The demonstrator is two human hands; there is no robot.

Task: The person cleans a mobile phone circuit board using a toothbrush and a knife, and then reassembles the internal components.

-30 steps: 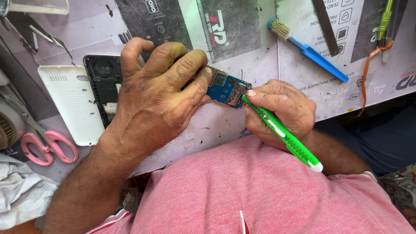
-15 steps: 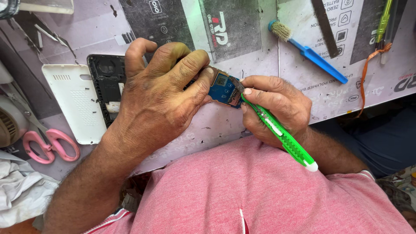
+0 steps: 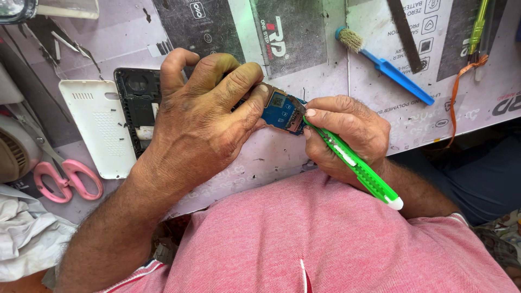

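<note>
Left hand (image 3: 203, 116) closed around a small blue phone circuit board (image 3: 283, 112), thumb and fingertips pinching its left end, board lifted just above the desk (image 3: 271, 157) near the front edge. Right hand (image 3: 347, 135) gripping a green utility knife (image 3: 355, 165) like a pen, forefinger pressed along the top, tip touching the board's right edge by the metal shield. White cap end of the knife pointing back toward the pink shirt (image 3: 325, 239).

Step in hand, by the look of it: scraping or prying at a part on the board's edge. Next move likely calling for a steady pinch from the left hand and light, shallow pressure at the tip, kept off the copper pads and away from the holding thumb.

Just left of the left hand, half hidden beneath it, a black phone frame (image 3: 135, 97); beside that, a white back cover (image 3: 97, 127) lying flat. Further toward the left edge, pink-handled scissors (image 3: 68, 179) and a crumpled white cloth (image 3: 27, 233). Toward the far right corner, a blue-handled brush (image 3: 388, 68), well apart from both hands, and an orange strap (image 3: 458, 92) trailing down.
</note>
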